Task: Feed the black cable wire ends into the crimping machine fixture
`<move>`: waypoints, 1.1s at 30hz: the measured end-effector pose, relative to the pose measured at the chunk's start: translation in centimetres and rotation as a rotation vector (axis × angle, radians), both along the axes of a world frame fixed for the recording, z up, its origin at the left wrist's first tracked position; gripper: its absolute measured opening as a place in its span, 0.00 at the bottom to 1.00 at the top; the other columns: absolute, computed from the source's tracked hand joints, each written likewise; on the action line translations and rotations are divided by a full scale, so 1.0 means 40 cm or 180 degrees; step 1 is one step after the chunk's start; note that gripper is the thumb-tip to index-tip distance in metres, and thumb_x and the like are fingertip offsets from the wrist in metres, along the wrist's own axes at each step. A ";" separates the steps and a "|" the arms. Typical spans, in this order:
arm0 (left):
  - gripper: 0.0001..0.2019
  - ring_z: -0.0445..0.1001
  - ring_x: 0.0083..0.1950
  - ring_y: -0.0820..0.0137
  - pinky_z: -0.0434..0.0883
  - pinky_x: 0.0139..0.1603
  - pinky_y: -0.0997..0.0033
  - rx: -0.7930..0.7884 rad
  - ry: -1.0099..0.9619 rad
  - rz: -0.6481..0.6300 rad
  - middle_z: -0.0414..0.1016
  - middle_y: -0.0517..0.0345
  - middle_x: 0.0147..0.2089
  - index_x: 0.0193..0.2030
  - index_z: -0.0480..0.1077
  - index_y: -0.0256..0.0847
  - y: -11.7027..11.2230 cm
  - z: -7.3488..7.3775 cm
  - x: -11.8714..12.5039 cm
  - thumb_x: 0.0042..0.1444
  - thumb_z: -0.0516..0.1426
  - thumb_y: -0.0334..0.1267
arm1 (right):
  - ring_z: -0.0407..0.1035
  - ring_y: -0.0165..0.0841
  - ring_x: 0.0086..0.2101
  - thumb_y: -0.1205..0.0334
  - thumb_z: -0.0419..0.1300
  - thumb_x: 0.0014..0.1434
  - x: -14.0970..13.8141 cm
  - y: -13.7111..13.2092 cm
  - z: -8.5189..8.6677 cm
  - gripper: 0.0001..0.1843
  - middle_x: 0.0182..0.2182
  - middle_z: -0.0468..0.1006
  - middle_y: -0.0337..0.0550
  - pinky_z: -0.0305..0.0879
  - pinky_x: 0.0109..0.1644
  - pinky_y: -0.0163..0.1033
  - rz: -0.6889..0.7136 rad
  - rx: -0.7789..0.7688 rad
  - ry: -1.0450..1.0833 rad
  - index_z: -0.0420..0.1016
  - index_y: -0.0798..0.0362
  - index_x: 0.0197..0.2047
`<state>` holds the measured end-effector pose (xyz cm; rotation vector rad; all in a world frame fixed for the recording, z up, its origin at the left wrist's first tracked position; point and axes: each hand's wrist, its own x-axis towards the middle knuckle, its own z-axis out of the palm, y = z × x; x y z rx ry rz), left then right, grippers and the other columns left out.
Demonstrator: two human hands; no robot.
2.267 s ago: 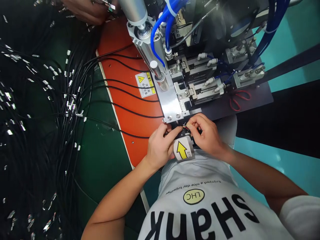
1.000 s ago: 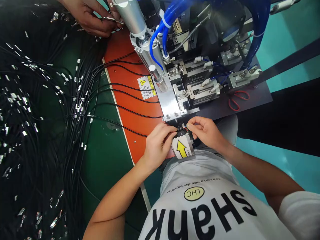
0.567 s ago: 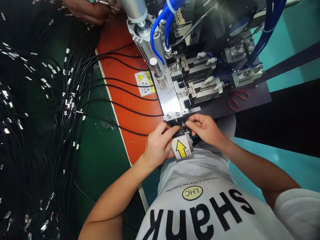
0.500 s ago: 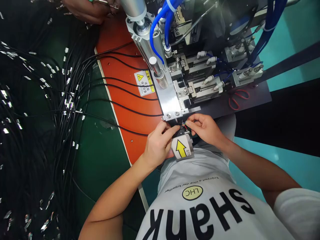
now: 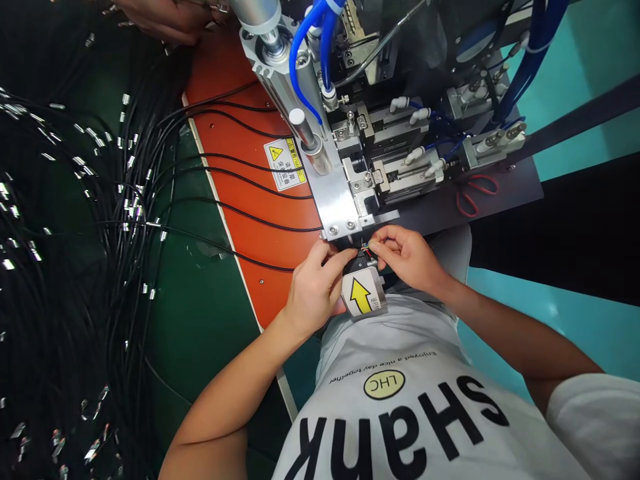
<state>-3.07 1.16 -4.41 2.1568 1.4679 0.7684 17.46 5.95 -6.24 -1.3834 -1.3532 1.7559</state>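
We are looking down on a heap of black cables (image 5: 65, 233) that is spilling over the green mat (image 5: 200, 313) and running off the left edge, too tangled for us to follow any 1 strand. The machine (image 5: 380, 133) is getting cut off at the top, and its blue hoses (image 5: 305, 47) are leaving the frame. Our white shirt (image 5: 400, 413) is showing upside-down print: "LHC", "Enjoyed a nice day together", and big letters we are reading as "Shark" or "Shank". Several cables are lying across the orange plate (image 5: 250, 193). A co-worker's hand (image 5: 160, 17) is poking in at the top, mostly out of view.

Our left hand (image 5: 315, 287) is pinching the nearest cable (image 5: 265, 265) at the machine's front edge. Just beside it, our right hand (image 5: 407, 257) is pinching the coloured wire tips (image 5: 367, 249), and our 2 hands are hiding most of them. Red scissors (image 5: 473, 195) are lying on the dark base (image 5: 515, 190). The yellow warning sticker (image 5: 285, 163) is too small to read. The arrow label (image 5: 361, 295) is pointing toward the wire tips.
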 end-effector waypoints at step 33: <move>0.17 0.71 0.41 0.67 0.68 0.38 0.71 0.0185 0.0426 -0.0080 0.72 0.48 0.42 0.54 0.73 0.41 -0.003 -0.013 0.002 0.64 0.49 0.30 | 0.68 0.27 0.23 0.49 0.61 0.62 0.019 0.000 -0.001 0.14 0.30 0.77 0.38 0.64 0.27 0.35 -0.0069 0.0073 -0.0230 0.75 0.53 0.40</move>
